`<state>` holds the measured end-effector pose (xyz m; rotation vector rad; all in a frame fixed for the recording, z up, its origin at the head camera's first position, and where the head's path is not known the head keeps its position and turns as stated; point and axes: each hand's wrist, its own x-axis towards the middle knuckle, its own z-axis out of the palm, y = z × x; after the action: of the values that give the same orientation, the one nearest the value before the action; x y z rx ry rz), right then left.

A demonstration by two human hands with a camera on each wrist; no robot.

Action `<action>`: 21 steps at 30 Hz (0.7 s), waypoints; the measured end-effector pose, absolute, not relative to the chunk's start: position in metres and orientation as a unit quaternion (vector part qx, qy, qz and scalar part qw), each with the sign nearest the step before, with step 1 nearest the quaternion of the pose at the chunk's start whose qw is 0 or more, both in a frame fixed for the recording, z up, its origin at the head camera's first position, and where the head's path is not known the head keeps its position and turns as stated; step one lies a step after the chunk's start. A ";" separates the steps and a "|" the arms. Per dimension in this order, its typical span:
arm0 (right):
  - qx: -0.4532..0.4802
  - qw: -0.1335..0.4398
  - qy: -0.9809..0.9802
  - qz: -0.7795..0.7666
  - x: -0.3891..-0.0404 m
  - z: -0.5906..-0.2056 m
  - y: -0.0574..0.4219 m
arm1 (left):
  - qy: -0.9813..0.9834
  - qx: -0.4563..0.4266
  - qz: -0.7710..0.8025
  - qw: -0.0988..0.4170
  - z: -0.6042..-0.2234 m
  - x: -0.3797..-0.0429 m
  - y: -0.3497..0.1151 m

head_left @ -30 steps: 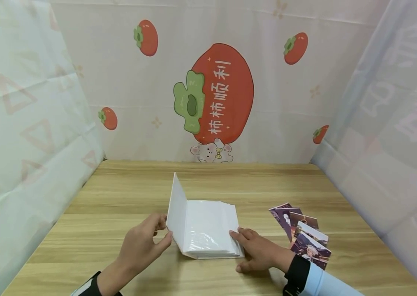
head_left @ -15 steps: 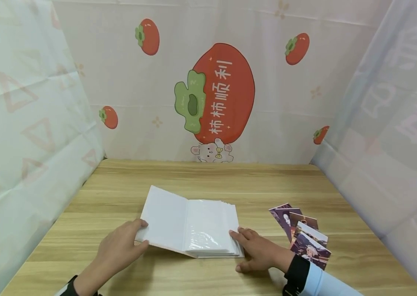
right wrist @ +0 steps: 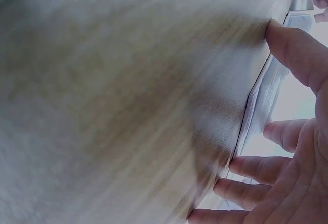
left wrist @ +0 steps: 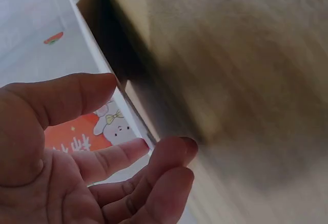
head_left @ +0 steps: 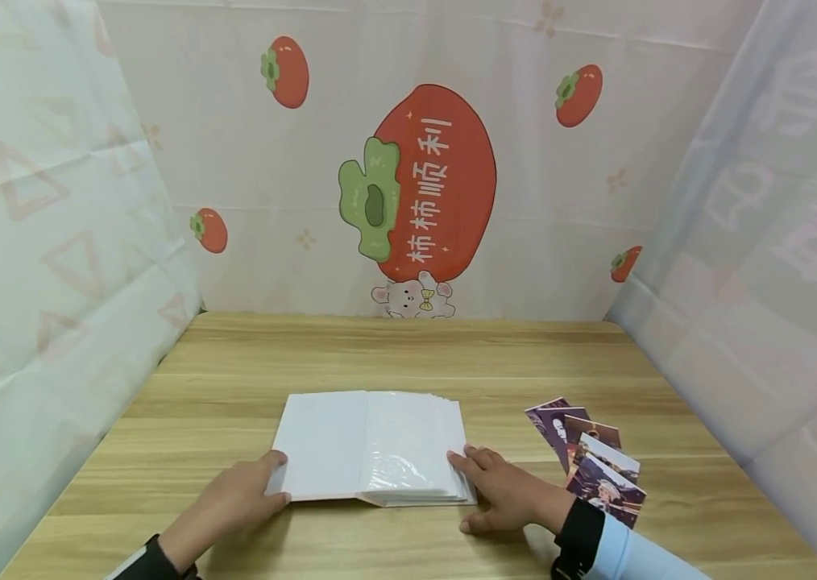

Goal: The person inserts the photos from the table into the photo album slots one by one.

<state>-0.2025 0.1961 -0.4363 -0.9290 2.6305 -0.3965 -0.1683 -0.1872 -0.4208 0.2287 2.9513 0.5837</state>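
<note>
A white photo album lies spread on the table, its clear glossy sleeves on the right side and its plain white cover folded out to the left. At the cover's near left corner, my left hand pinches the edge between thumb and fingers. The left wrist view shows a dark gap under the lifted cover edge. My right hand rests on the table with spread fingers, its index fingertip on the right edge of the sleeves. In the right wrist view the other fingertips touch the tabletop.
Several printed photo cards lie fanned out and overlapping to the right, just beyond the right forearm. A wood-grain table runs back to a white cloth backdrop with persimmon prints, and cloth walls stand at both sides.
My left hand has swung the album's cover from nearly upright leftward and down until it lies almost flat. The right hand has stayed at the album's right edge, and the cards are unmoved.
</note>
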 end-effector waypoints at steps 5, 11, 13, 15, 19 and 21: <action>-0.326 0.158 0.922 -0.135 -0.203 -0.438 0.197 | 0.975 0.081 0.195 0.066 -0.428 -0.171 -0.186; -0.325 0.160 0.922 -0.138 -0.203 -0.439 0.197 | 0.974 0.088 0.201 0.058 -0.430 -0.169 -0.184; -0.323 0.164 0.922 -0.139 -0.203 -0.439 0.197 | 0.974 0.086 0.204 0.057 -0.430 -0.167 -0.183; -0.321 0.166 0.922 -0.140 -0.203 -0.439 0.198 | 0.974 0.084 0.205 0.056 -0.430 -0.166 -0.183; -0.320 0.164 0.923 -0.140 -0.203 -0.439 0.197 | 0.974 0.079 0.203 0.064 -0.429 -0.167 -0.181; -0.321 0.161 0.923 -0.138 -0.203 -0.439 0.197 | 0.974 0.077 0.199 0.070 -0.428 -0.167 -0.181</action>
<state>-0.2028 0.1973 -0.4389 -0.9177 2.6349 -0.3953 -0.1671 -0.1811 -0.4280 0.2326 2.9326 0.5982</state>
